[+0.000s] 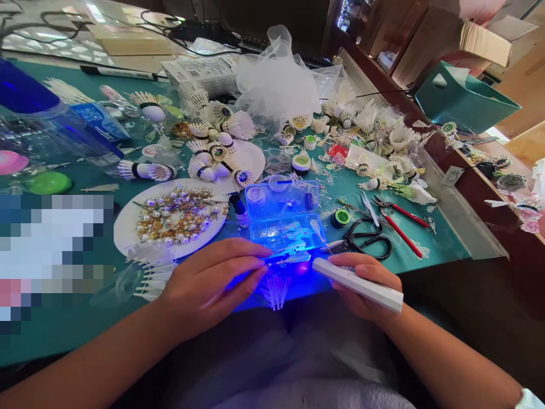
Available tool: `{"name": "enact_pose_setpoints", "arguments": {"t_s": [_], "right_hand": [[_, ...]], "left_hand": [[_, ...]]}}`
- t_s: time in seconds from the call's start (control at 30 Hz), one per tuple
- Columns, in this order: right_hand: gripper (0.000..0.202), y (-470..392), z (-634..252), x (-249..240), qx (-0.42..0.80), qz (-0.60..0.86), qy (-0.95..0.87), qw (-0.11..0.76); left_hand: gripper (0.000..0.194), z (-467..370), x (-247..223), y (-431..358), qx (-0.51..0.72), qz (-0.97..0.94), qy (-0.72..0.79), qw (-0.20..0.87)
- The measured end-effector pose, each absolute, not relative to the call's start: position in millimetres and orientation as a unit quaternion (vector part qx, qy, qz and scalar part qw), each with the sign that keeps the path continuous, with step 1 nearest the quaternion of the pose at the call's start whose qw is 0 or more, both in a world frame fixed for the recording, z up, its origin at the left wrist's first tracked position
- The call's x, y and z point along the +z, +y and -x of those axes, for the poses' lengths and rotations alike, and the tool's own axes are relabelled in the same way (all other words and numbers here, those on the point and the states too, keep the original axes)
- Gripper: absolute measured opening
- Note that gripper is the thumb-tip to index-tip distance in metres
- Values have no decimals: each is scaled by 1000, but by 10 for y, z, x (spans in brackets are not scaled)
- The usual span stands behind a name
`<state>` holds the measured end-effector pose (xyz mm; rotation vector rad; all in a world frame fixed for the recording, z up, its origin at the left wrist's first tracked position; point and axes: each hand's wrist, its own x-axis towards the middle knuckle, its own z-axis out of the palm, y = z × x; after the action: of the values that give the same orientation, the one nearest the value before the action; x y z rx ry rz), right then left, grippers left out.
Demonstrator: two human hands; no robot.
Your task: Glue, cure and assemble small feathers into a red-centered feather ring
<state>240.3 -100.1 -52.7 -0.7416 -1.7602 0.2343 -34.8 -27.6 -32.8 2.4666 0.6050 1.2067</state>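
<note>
My left hand (pixel 208 281) pinches a small feather piece (pixel 293 251) near the table's front edge, its tips pointing right. In my right hand (pixel 374 278) is a white stick-shaped UV lamp (pixel 361 284), lit, its end close to the feather piece. Blue-violet light falls on the piece and on the open clear compartment box (pixel 281 210) behind it. Below my left fingertips lie several trimmed feathers (pixel 276 292) at the edge. Black-handled scissors (pixel 370 238) lie just beyond my right hand, and a dark-capped small bottle (pixel 239 210) stands beside the box.
A white plate (pixel 123 227) of pearl sprays sits left, with shuttlecocks (pixel 213 162) behind it. Red-handled pliers (pixel 402 230) and tweezers (pixel 369 209) lie right, near a green pot (pixel 340 217). A blue-capped bottle (pixel 63 125) stands left; white tulle (pixel 279 79) is at the back.
</note>
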Motion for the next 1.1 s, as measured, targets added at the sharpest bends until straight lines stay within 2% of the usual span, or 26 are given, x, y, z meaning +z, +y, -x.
{"name": "enact_pose_setpoints", "arguments": {"t_s": [1.1], "right_hand": [[68, -1001, -2395, -507, 111, 339, -742, 568]], "left_hand": [[9, 349, -284, -260, 409, -874, 202, 165]]}}
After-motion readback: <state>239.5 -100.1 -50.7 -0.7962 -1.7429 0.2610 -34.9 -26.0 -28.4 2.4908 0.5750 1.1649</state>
